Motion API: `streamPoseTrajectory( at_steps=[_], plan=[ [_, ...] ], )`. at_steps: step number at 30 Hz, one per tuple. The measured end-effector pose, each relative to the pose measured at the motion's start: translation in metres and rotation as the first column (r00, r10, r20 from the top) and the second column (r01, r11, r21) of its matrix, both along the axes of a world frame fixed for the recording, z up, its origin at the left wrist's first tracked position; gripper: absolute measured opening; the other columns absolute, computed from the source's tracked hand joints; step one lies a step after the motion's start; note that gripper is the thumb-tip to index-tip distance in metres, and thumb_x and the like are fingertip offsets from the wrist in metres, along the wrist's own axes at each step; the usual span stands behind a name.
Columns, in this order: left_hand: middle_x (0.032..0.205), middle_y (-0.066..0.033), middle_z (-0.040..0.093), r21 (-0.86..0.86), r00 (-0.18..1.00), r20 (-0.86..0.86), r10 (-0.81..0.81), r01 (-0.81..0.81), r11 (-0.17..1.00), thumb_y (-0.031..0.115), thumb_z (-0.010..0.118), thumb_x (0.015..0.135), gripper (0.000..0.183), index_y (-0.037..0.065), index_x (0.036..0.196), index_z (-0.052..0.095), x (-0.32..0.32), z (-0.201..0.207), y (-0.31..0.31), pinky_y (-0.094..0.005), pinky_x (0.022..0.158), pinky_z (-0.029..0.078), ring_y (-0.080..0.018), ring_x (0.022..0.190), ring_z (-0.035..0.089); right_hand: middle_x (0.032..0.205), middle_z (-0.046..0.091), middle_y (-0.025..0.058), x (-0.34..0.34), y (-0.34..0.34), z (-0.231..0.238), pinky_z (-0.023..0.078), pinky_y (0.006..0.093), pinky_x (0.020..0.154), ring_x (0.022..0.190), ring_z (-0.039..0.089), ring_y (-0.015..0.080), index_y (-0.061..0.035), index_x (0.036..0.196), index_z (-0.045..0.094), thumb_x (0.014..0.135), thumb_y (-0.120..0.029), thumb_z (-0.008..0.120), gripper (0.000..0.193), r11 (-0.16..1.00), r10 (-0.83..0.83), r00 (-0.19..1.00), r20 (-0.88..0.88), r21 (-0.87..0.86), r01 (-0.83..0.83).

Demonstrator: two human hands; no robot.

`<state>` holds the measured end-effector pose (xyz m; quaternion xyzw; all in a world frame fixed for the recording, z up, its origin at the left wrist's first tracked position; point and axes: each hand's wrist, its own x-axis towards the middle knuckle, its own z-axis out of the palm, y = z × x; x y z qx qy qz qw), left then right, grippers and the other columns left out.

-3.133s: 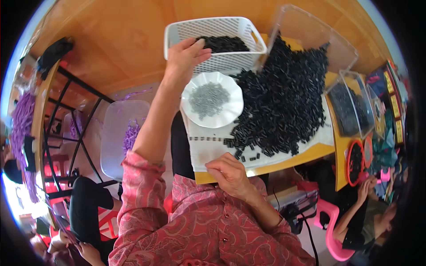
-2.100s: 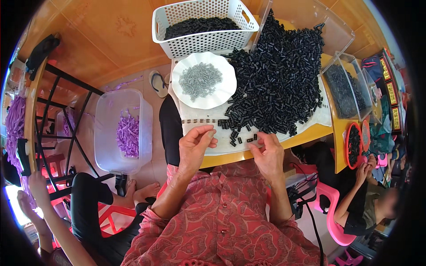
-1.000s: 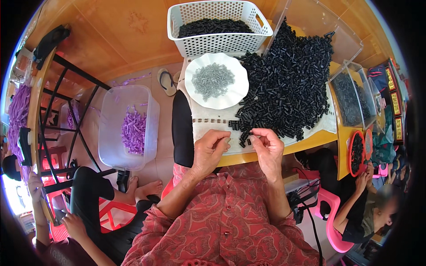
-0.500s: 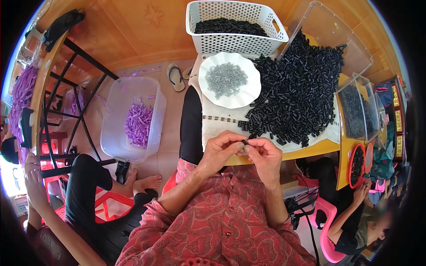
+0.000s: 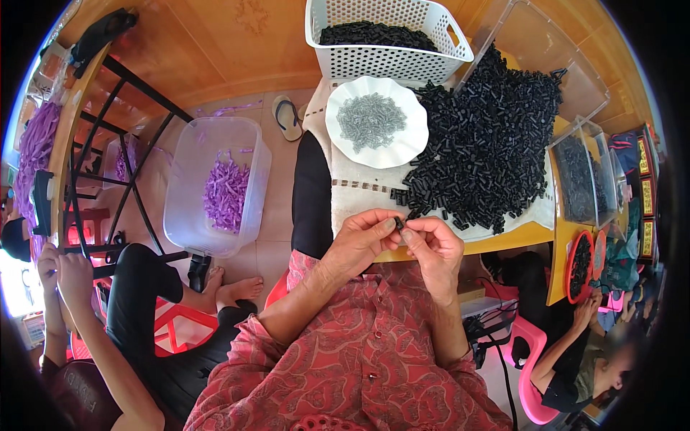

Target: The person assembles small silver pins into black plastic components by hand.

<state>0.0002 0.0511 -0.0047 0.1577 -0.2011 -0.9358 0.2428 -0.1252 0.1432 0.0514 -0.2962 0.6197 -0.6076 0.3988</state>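
Observation:
Just off the table's front edge, my left hand (image 5: 363, 241) pinches a small black tube-shaped piece (image 5: 399, 223) between thumb and forefinger. Close beside it, my right hand (image 5: 436, 251) has its thumb and forefinger pressed together near the piece; whatever is between them is too small to make out. Beyond my hands, a large heap of similar black pieces (image 5: 481, 151) covers much of the white cloth (image 5: 359, 200). To its left stands a scalloped white plate (image 5: 412, 144) holding many small clear pieces (image 5: 370, 123).
A perforated white basket (image 5: 388, 63) of black pieces stands behind the plate. Clear bins (image 5: 586, 172) line the right side. On the floor at left sits a plastic tub (image 5: 188, 194) with purple strips (image 5: 226, 190). Co-workers' hands show at far left (image 5: 68, 276) and right (image 5: 588, 309).
My fingertips have drawn slightly apart, and the black piece shows more plainly in my left hand. At far left, the co-worker's hands have come together. The whole view has shifted slightly.

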Motion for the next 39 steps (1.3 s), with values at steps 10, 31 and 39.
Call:
streamPoseTrajectory(
  at_steps=[10, 31, 39],
  plan=[
    [0.093, -0.0055, 0.064, -0.078, 0.997, 0.069, 0.029, -0.023, 0.997, 0.011, 0.055, 0.096, 0.025, -0.003, 0.116, 0.061, -0.001, 0.007, 0.001, -0.0248, 0.074, 0.050, -0.0105, 0.082, 0.059, 0.088, 0.061, 0.0081, 0.006, -0.005, -0.003, 0.050, 0.0210, 0.057, 0.071, 0.064, 0.0111, 0.0020, 0.094, 0.063, 0.084, 0.005, 0.064, 0.010, 0.993, -0.016, 0.920, -0.391, -0.111, -0.030],
    [0.095, -0.0051, 0.065, -0.419, 0.974, 0.211, 0.083, 0.013, 0.908, 0.004, 0.059, 0.092, 0.025, -0.001, 0.116, 0.059, 0.004, 0.012, -0.003, -0.0233, 0.074, 0.052, -0.0092, 0.079, 0.061, 0.084, 0.061, 0.0054, 0.007, 0.000, -0.001, 0.045, 0.0203, 0.056, 0.068, 0.060, 0.0093, -0.0029, 0.106, 0.066, 0.083, 0.007, 0.064, 0.026, 0.996, 0.000, 0.835, -0.551, -0.073, -0.048],
    [0.091, -0.0051, 0.066, -0.400, 0.968, 0.241, 0.068, 0.035, 0.916, 0.004, 0.059, 0.092, 0.018, -0.001, 0.109, 0.062, 0.004, 0.008, -0.005, -0.0238, 0.074, 0.052, -0.0101, 0.079, 0.062, 0.085, 0.061, 0.0069, 0.003, 0.000, -0.006, 0.049, 0.0217, 0.057, 0.069, 0.063, 0.0110, -0.0006, 0.100, 0.065, 0.081, 0.005, 0.068, 0.020, 0.994, -0.038, 0.841, -0.539, -0.105, -0.022]
  ],
)
